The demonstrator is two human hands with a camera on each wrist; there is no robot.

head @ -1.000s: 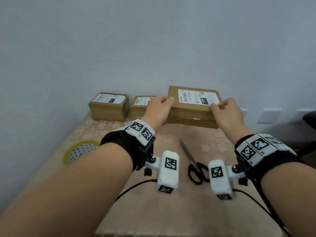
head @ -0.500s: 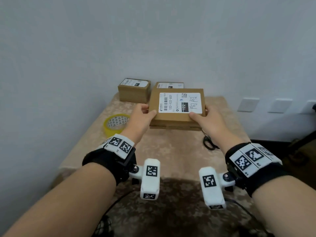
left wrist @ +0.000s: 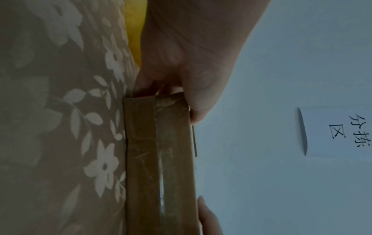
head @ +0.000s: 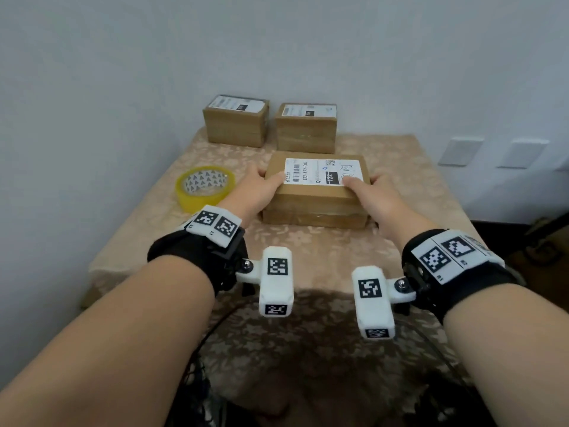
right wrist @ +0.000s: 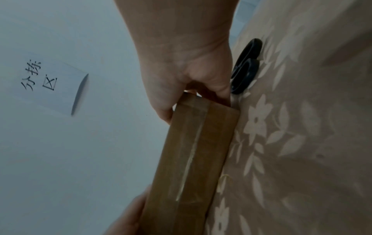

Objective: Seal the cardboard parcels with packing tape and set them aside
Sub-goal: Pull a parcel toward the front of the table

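Note:
A flat cardboard parcel (head: 314,204) with a white shipping label on top lies on the floral tablecloth (head: 308,251), mid-table. My left hand (head: 261,186) grips its left end, thumb on the top. My right hand (head: 366,188) grips its right end the same way. In the left wrist view the parcel's near side (left wrist: 161,167) shows clear tape along it, with my left hand (left wrist: 181,82) curled round the corner. From the right wrist the parcel's side (right wrist: 193,159) and my right hand (right wrist: 187,79) look alike. A yellow roll of packing tape (head: 204,186) sits left of the parcel.
Two smaller labelled parcels (head: 235,124) (head: 304,127) stand side by side at the table's far edge against the wall. Black-handled scissors (right wrist: 245,66) lie on the cloth just right of my right hand. A paper sign (left wrist: 338,132) hangs on the wall. Wall sockets (head: 458,151) are at the right.
Both hands brought the parcel from up near the back wall down and toward me; it now rests on the tablecloth. The view has tilted downward.

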